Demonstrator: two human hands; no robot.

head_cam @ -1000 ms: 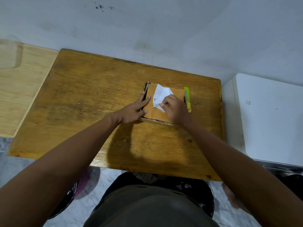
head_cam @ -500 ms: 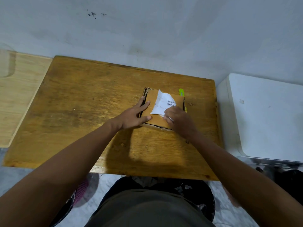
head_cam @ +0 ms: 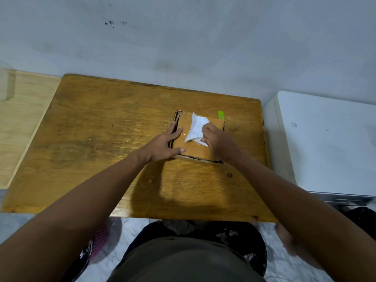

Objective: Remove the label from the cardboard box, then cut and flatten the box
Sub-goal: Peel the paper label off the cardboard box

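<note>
Cardboard box (head_cam: pixel 190 146) lies flat-sided on the wooden table (head_cam: pixel 105 127), toward the table's far right part, with its broad brown face up. White label (head_cam: pixel 196 129) sits on that face, partly lifted: its far edge stands up off the cardboard and its near corner is curled over, while a portion nearer the right hand appears to remain stuck.

Step in hand, by judgement: label removal, first of the task's stages. Cutting and flattening have not begun; the box walls are intact as far as can be seen. A green object (head_cam: pixel 221 115), possibly a cutter, lies on the table just beyond the box's far right corner; its nature cannot be confirmed.

Left hand (head_cam: pixel 164 146) rests on the box's left edge, fingers straight and spread, thumb along the near side, pressing down to steady the box. It grips nothing. The forearm runs in from the near left of the table.

Right hand (head_cam: pixel 216 142) is over the right half of the box's top, fingers curled, pinching the label at its right margin. The exact finger contact is hidden behind the knuckles. The forearm comes in from the near right.

Next move likely calls for a steady pull of the label away from the stuck portion, at a low angle, with the left hand holding the box down. Risk noted: the paper may tear and leave a remnant.
</note>
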